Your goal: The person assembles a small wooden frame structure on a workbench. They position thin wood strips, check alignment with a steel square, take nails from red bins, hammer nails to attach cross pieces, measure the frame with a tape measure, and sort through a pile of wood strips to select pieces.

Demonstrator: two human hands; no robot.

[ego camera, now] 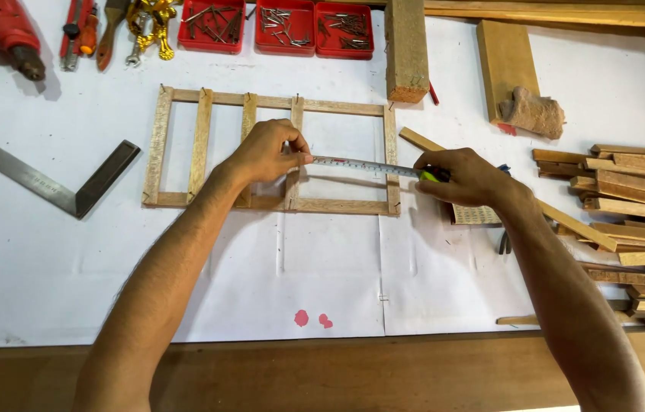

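A rectangular wooden frame (160,145) with several upright slats lies flat on white paper. My left hand (265,151) pinches the free end of a tape measure blade (364,166) against one upright slat near the frame's middle. My right hand (466,177) grips the tape measure case, which shows a yellow-green edge, just outside the frame's right side. The blade runs level across the frame's open right section.
A steel try square (48,183) lies at the left. Three red trays of nails (276,27), a red drill (2,34) and hand tools line the back. A wooden block (406,49) stands behind the frame. Loose wooden strips (635,221) pile at the right.
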